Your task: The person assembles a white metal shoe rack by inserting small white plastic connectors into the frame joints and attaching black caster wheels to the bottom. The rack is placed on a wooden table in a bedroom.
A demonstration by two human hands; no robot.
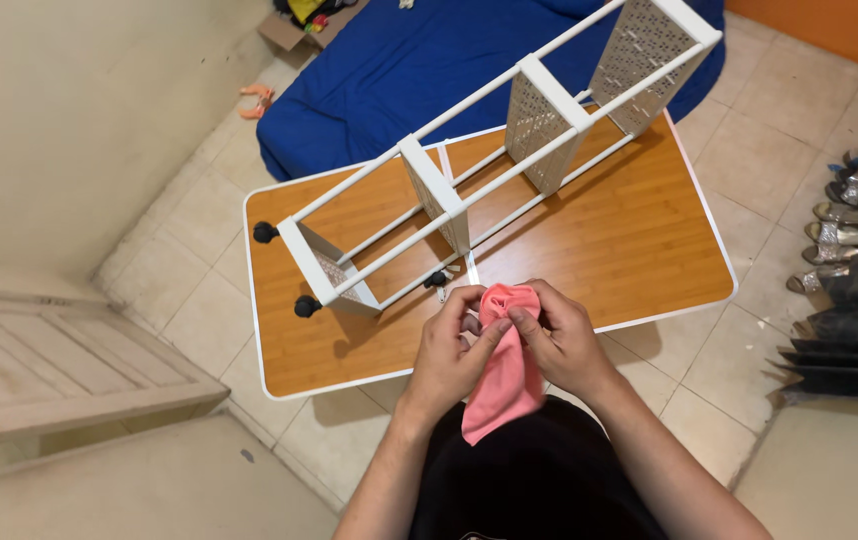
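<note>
Both hands, left and right, closed on bunched pink cloth, held above near edge of wood-topped folding table; white wheeled metal rack lying on tabletop.

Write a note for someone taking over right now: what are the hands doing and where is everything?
Left hand and right hand: both grip the top of a pink cloth, fingers bunching it; the rest hangs down in front of the body.
White rack: lies on its side on the wooden table, black wheels at the near-left end, untouched by either hand.
Done: cloth picked up and gathered.
Left: cloth has not yet touched the rack or table.
</note>
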